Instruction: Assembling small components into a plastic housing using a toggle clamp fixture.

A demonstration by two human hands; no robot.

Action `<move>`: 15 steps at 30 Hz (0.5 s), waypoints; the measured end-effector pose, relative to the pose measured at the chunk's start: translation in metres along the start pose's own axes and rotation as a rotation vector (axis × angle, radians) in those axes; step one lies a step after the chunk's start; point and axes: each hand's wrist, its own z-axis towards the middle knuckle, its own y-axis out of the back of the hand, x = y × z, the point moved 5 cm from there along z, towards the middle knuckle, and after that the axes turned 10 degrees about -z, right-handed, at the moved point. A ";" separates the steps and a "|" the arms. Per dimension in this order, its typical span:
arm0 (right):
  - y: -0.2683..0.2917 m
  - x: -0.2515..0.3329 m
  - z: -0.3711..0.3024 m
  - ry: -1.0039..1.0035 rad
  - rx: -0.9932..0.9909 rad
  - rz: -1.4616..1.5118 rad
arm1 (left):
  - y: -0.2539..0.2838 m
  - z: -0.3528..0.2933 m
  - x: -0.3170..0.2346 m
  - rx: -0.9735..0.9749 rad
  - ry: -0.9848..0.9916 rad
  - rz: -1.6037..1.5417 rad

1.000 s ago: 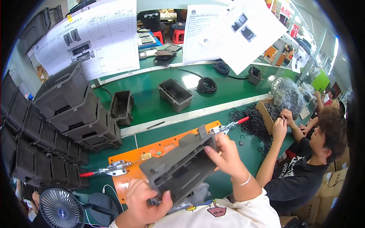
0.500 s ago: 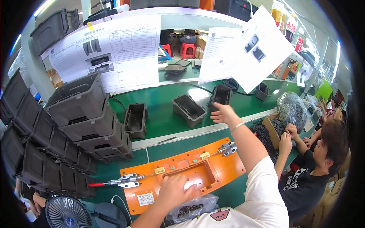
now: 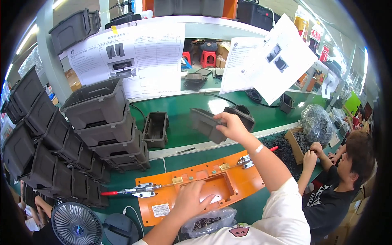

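Note:
My right hand [image 3: 232, 127] reaches across the bench, its fingers closed on the rim of a dark grey plastic bin [image 3: 206, 125], which is tilted and slightly blurred. Just beyond that hand stands another dark bin [image 3: 246, 116], partly hidden by it. Over the near edge of the orange fixture [image 3: 167, 196] rests my left hand [image 3: 191, 201], empty, with the thumb spread from the fingers. The fixture has a rectangular recess and a toggle clamp [image 3: 143, 190] with a red handle at its left end; my right arm partly covers the clamp at the other end.
Stacked grey bins [image 3: 102, 106] rise at the left, near a desk fan [image 3: 77, 228]. One more bin [image 3: 156, 128] stands on the green bench. A plastic bag [image 3: 210, 220] lies before me. At right, a person [image 3: 339, 171] works beside a cardboard box [image 3: 295, 145] among black parts.
My right hand has come from above the farther bin to the nearer one and gripped it. That bin has tilted. My left hand stays over the fixture; the whole view has shifted slightly.

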 end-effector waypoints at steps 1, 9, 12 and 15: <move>0.014 0.020 -0.019 0.009 -0.033 0.044 | 0.002 0.000 -0.002 0.002 -0.007 -0.001; 0.052 0.177 -0.157 0.707 0.142 0.006 | -0.001 -0.018 -0.011 -0.330 0.041 -1.237; 0.062 0.157 -0.148 0.685 0.235 0.220 | -0.002 -0.029 0.018 -0.297 0.221 -1.446; 0.044 0.140 -0.156 0.753 0.299 -0.126 | 0.014 -0.030 0.019 -0.275 0.248 -1.611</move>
